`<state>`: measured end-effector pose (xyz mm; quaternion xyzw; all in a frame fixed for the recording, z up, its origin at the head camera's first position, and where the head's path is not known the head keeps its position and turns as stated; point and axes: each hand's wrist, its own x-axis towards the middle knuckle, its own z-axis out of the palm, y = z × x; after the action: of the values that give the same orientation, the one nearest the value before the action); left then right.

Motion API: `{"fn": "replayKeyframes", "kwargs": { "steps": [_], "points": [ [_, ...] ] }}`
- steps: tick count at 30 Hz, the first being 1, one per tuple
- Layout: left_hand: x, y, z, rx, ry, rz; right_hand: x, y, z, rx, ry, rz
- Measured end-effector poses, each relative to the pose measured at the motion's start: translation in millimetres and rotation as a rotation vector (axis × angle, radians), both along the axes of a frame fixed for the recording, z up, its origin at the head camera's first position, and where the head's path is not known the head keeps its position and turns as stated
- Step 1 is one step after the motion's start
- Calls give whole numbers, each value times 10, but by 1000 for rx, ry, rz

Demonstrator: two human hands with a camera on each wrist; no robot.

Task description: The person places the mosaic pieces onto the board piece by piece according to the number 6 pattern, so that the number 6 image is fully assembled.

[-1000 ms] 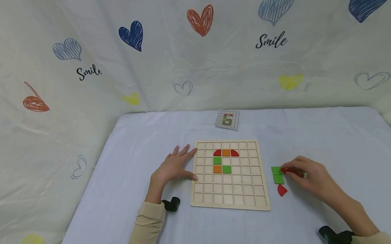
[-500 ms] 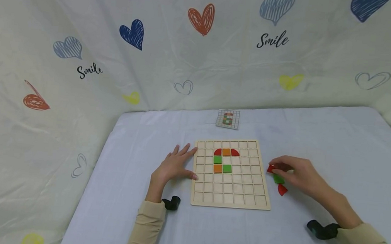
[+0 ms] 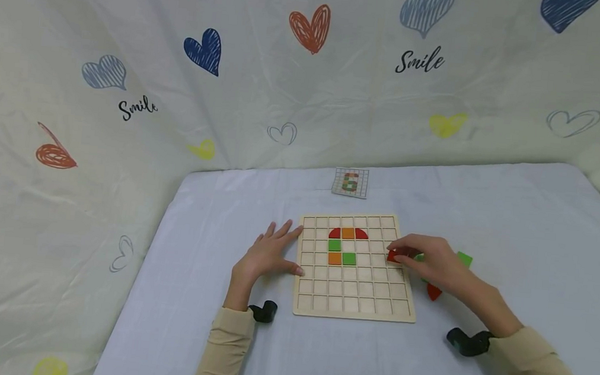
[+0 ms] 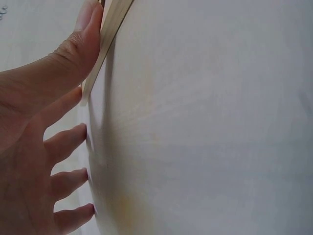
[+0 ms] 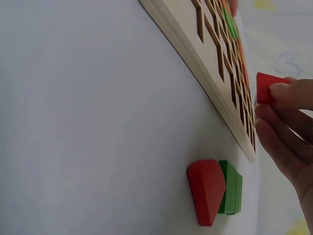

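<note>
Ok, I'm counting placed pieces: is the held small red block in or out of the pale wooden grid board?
Out: the right hand pinches the red block, raised off the board.

Pale table (image 3: pixel 541 244) across the lower frame
On it: gridded board (image 3: pixel 355 290) near centre, card (image 3: pixel 350 183) above it, red piece (image 3: pixel 433 292) and green pieces (image 5: pixel 230 188) right of the board.
</note>
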<state>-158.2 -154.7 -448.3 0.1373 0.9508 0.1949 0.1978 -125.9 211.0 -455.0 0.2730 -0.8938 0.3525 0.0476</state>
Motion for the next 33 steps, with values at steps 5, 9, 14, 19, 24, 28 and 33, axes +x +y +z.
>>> {"fn": "replayKeyframes", "kwargs": {
  "steps": [5,9,14,19,24,28,33],
  "points": [
    [-5,-5,-16,12,-4,3,-69,-98,-35,-17,-30,46],
    [-4,-3,-9,20,-11,5,-113,-177,-62,-33,-9,87],
    [2,-3,3,22,-10,3,-152,-295,-87,-28,-2,120],
    [6,-3,8,10,-7,0,-188,-401,-104,-19,12,149],
    [12,-3,14,11,-6,2,-216,-480,-98,16,-12,153],
    [9,-1,10,13,-6,1,-222,-514,-86,52,-74,143],
    [-1,-2,4,9,-8,3,-226,-537,-89,72,-76,132]
  ]
}}
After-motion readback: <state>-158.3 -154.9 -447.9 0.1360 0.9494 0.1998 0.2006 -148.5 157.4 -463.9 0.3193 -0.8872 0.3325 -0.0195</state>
